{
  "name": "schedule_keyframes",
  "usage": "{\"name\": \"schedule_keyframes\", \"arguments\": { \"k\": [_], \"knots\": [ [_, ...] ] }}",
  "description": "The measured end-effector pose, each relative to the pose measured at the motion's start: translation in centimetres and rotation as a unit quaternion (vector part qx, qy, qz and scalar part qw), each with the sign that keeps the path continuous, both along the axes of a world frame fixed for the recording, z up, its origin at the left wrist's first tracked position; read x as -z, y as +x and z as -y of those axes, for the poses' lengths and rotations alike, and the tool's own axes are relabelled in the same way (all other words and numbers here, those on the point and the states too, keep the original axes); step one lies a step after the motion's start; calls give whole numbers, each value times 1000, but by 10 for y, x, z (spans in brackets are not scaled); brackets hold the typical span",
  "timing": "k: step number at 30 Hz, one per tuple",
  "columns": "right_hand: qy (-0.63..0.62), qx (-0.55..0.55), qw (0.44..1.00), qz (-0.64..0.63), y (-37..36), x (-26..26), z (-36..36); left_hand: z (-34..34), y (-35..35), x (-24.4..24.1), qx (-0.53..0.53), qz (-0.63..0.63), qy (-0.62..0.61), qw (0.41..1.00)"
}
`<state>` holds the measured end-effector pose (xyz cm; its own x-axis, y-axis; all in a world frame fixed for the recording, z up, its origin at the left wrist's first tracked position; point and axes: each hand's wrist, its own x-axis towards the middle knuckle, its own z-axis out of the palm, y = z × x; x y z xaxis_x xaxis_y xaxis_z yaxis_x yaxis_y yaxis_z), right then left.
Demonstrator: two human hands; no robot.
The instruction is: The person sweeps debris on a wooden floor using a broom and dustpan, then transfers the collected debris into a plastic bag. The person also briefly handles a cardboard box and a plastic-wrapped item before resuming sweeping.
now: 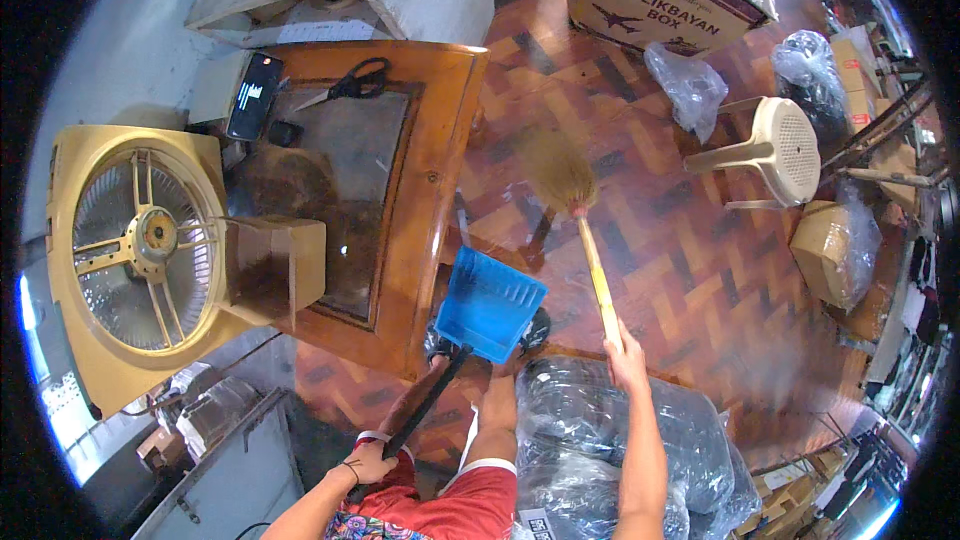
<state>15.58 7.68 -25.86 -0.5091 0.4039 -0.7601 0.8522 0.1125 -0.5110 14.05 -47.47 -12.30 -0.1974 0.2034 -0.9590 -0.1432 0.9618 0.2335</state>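
My left hand grips the dark handle of a blue plastic dustpan, whose pan hangs above my shoes. In my right hand is the yellow handle of a soft broom. Its tan bristles look blurred against the parquet floor, to the right of a wooden table. The pan sits below and left of the bristles, apart from them. The dustpan partly hides my feet.
A fan, an open cardboard box, scissors and a smartphone are on the left. Plastic-wrapped bundles lie beside my legs. A plastic stool, a plastic bag and a large carton stand right and ahead.
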Motion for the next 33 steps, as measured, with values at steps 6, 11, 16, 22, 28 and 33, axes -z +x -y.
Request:
{"name": "schedule_keyframes", "arguments": {
  "k": [6,11,16,22,28,33],
  "knots": [
    [-9,65,998,19,18,-122,5,-1,-18,-5,65,-12,24,998],
    [-46,49,991,-118,-71,-96,-10,-6,4,-11,13,72,-57,996],
    [-132,128,969,-165,-192,52,-24,-22,39,-41,-72,76,-92,990],
    [-2,-31,999,-31,-199,146,9,-15,69,-57,-5,118,-174,978],
    [46,-150,988,-11,-56,94,-8,5,92,-47,-31,99,-179,978],
    [-19,-99,992,77,28,-5,-17,37,100,-32,-1,88,-192,978]
  ]
}}
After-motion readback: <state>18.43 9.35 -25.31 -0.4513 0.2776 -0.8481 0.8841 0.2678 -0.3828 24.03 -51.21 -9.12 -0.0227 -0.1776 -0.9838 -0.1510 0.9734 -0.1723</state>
